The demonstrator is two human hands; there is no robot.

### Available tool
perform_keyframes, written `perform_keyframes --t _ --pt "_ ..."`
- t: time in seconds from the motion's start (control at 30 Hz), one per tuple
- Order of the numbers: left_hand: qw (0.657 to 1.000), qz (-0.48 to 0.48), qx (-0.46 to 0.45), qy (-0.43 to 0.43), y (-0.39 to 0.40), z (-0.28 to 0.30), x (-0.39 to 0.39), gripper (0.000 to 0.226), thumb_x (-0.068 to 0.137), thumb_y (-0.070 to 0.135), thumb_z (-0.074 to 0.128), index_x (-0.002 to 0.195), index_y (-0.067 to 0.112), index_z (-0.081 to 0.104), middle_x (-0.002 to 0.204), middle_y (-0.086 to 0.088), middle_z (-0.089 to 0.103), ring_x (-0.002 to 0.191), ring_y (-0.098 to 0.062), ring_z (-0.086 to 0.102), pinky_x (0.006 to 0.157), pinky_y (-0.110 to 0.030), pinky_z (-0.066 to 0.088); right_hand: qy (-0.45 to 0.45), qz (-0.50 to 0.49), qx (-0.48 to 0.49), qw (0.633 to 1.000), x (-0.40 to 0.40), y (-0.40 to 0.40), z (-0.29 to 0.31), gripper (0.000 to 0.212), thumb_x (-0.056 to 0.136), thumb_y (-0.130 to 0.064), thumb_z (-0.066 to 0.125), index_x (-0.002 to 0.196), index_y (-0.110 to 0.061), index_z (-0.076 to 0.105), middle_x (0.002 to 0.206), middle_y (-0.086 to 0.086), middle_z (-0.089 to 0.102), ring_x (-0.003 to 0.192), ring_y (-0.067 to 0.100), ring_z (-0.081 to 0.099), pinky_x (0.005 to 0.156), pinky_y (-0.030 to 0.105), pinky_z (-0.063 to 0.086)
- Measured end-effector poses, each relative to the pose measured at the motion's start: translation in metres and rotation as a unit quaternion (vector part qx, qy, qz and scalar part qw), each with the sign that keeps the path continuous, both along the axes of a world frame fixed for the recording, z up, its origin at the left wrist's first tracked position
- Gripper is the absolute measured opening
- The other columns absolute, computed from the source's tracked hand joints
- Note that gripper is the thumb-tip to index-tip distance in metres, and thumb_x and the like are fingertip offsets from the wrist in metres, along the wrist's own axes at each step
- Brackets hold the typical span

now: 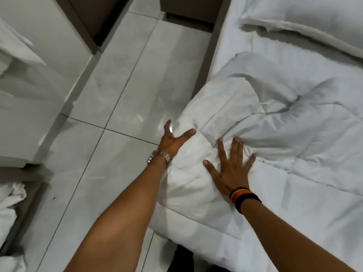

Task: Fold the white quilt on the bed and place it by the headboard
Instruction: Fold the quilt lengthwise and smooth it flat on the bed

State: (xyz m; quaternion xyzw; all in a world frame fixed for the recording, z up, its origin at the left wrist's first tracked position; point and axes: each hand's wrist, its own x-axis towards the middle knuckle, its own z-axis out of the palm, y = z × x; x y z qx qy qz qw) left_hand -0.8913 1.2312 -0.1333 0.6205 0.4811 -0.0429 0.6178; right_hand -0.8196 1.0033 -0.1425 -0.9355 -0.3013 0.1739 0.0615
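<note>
The white quilt [275,146] lies bunched and folded over on the bed [233,36], its thick edge hanging past the bed's left side. My left hand [172,140], with a metal watch on the wrist, presses against the quilt's overhanging left edge, fingers spread. My right hand [231,165], with a dark striped wristband, lies flat on top of the quilt, fingers apart. Neither hand grips the fabric. A white pillow [306,22] rests at the top right, beyond the quilt.
A glossy tiled floor [110,107] forms an aisle left of the bed. A second bed with white linen [29,79] stands along the left. Crumpled white cloth [9,213] sits at the lower left. Dark furniture [110,14] is at the aisle's far end.
</note>
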Motion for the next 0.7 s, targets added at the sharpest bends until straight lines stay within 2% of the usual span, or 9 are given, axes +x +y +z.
perform_keyframes --t 0.1,0.17,0.3,0.37,0.4,0.47,0.57,0.63,0.7 --pt "0.999 -0.041 -0.006 -0.025 -0.012 0.011 0.016 0.148 0.042 0.085 0.085 0.162 0.041 0.011 0.157 0.006 0.043 0.138 -0.017 0.048 0.1 -0.028 0.039 0.02 -0.014 -0.038 0.999 -0.003 0.007 0.005 0.098 0.084 -0.088 0.002 0.167 -0.037 -0.002 0.173 0.015 -0.023 0.161 0.031 -0.02 0.119 0.072 -0.014" --pt "0.999 -0.024 -0.01 -0.046 -0.011 0.024 0.018 0.141 0.053 0.064 0.095 0.164 0.032 0.015 0.154 0.004 0.046 0.135 -0.016 0.05 0.098 -0.023 0.04 0.041 -0.033 -0.045 0.998 -0.004 0.015 0.014 0.1 0.083 -0.09 -0.001 0.168 -0.036 -0.002 0.173 0.014 -0.024 0.16 0.032 -0.021 0.119 0.073 -0.013" --pt "0.97 0.088 0.175 -0.143 0.022 0.086 -0.001 0.112 0.068 0.026 0.097 0.159 0.019 0.033 0.136 0.014 0.049 0.121 -0.002 0.053 0.084 0.005 0.036 0.045 -0.073 0.06 0.994 -0.015 0.043 0.051 0.085 0.09 -0.084 0.009 0.164 -0.046 -0.011 0.175 0.011 -0.018 0.161 0.031 -0.017 0.12 0.071 -0.012" --pt "0.932 0.138 0.27 -0.197 0.04 0.106 -0.027 0.107 0.063 0.023 0.096 0.154 0.019 0.039 0.132 0.036 0.051 0.11 0.019 0.055 0.085 0.007 0.036 0.012 -0.063 0.15 0.987 -0.021 0.059 0.066 0.083 0.093 -0.085 0.016 0.164 -0.049 -0.008 0.175 0.008 -0.017 0.161 0.03 -0.017 0.122 0.064 -0.018" --pt "0.919 0.169 0.289 -0.209 0.047 0.108 -0.043 0.107 0.061 0.026 0.097 0.152 0.024 0.04 0.129 0.04 0.054 0.108 0.023 0.056 0.086 0.004 0.04 -0.011 -0.042 0.172 0.984 -0.025 0.064 0.068 0.083 0.094 -0.086 0.018 0.164 -0.049 -0.006 0.176 0.005 -0.017 0.161 0.027 -0.017 0.122 0.059 -0.021" --pt "0.93 0.199 0.236 -0.201 0.052 0.1 -0.07 0.113 0.059 0.029 0.1 0.153 0.03 0.038 0.131 0.026 0.061 0.112 0.008 0.065 0.09 -0.007 0.049 -0.002 -0.002 0.143 0.99 -0.034 0.064 0.061 0.083 0.095 -0.084 0.017 0.165 -0.046 -0.006 0.175 -0.001 -0.02 0.161 0.022 -0.018 0.125 0.055 -0.019" --pt "0.977 0.153 0.137 -0.056 0.051 0.058 -0.103 0.126 0.065 0.03 0.099 0.163 0.028 0.019 0.148 -0.006 0.056 0.126 -0.023 0.061 0.098 -0.023 0.045 0.082 0.022 -0.005 0.996 -0.049 0.051 0.028 0.083 0.096 -0.082 0.015 0.166 -0.043 -0.007 0.171 -0.007 -0.028 0.161 0.019 -0.02 0.126 0.058 -0.014" --pt "0.993 0.103 0.055 0.026 0.059 0.027 -0.111 0.135 0.072 0.035 0.095 0.166 0.024 0.0 0.158 -0.013 0.047 0.137 -0.029 0.054 0.107 -0.028 0.041 0.086 0.011 -0.039 0.995 -0.048 0.051 0.014 0.083 0.096 -0.081 0.014 0.166 -0.042 -0.005 0.168 -0.011 -0.029 0.161 0.018 -0.019 0.125 0.059 -0.014" --pt "0.997 0.04 0.024 0.058 0.075 0.004 -0.103 0.137 0.076 0.047 0.09 0.165 0.026 -0.012 0.161 -0.014 0.043 0.141 -0.031 0.05 0.112 -0.035 0.039 0.059 -0.031 -0.019 0.998 -0.047 0.061 0.006 0.083 0.096 -0.08 0.011 0.167 -0.04 0.001 0.172 -0.01 -0.022 0.161 0.018 -0.017 0.126 0.058 -0.014"
